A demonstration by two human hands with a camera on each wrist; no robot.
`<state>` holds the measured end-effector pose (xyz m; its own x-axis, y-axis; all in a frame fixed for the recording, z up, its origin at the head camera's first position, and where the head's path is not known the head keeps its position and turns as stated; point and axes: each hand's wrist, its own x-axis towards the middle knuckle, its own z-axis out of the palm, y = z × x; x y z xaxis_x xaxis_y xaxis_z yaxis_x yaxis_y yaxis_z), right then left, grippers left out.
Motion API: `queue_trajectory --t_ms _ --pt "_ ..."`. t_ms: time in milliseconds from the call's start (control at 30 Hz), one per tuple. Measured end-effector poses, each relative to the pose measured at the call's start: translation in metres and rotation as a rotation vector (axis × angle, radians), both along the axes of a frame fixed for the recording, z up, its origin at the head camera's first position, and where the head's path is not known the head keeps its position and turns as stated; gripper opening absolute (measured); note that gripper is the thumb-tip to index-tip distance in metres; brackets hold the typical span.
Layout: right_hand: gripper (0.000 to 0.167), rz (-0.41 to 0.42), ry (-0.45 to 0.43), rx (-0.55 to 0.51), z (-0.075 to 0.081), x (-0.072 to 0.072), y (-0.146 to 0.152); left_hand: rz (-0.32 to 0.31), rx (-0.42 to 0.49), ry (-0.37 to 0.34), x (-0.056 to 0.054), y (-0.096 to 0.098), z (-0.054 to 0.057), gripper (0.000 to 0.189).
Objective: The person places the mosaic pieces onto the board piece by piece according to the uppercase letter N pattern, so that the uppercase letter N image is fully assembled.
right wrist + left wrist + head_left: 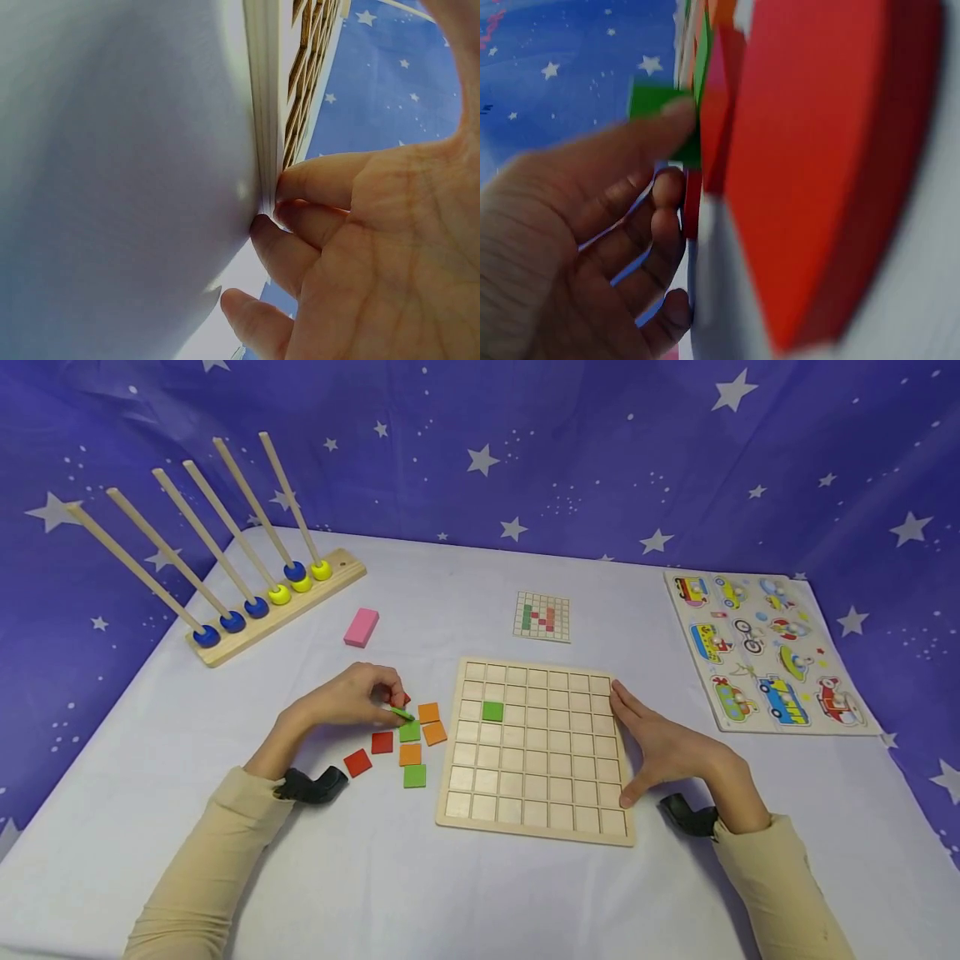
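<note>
My left hand pinches a green square tile between thumb and fingers; in the left wrist view the thumb presses on this green tile. Under and around it lie loose tiles: green, orange and red. Another red tile is partly hidden behind the fingers. To their right lies a wooden grid board, with one green tile in a cell at its upper left. My right hand rests spread along the board's right edge, thumb low and fingertips higher, touching the rim.
Behind the board lies a small pattern card with coloured squares. A pink block sits left of it. At the back left stands a peg rack with blue and yellow beads. A picture knob puzzle lies at the right.
</note>
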<state>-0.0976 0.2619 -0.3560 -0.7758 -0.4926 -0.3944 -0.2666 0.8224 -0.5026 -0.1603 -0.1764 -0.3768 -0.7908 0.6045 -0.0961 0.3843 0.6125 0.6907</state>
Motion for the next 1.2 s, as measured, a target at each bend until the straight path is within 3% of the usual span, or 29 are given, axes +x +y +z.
queue_trajectory --t_ms 200,400,533,833,1033,1200 --pt "0.148 0.000 0.001 0.001 0.000 0.000 0.000 -0.009 0.095 0.028 0.001 0.013 -0.007 0.010" --pt "0.148 0.004 0.004 0.000 0.001 0.000 0.000 -0.031 0.249 0.028 0.007 0.039 -0.010 0.026" --pt "0.149 0.002 0.005 -0.004 0.000 0.000 0.000 -0.069 0.301 0.047 0.014 0.061 -0.010 0.025" --pt "0.149 -0.001 0.002 -0.005 0.000 0.000 0.000 -0.123 0.296 0.096 0.025 0.094 -0.019 0.024" --pt "0.149 -0.004 0.003 -0.005 0.001 0.000 -0.001 -0.173 0.271 0.183 0.023 0.099 -0.025 0.020" --pt "0.149 -0.002 0.004 -0.006 0.001 0.000 -0.001 -0.192 0.271 0.203 0.022 0.098 -0.026 0.020"
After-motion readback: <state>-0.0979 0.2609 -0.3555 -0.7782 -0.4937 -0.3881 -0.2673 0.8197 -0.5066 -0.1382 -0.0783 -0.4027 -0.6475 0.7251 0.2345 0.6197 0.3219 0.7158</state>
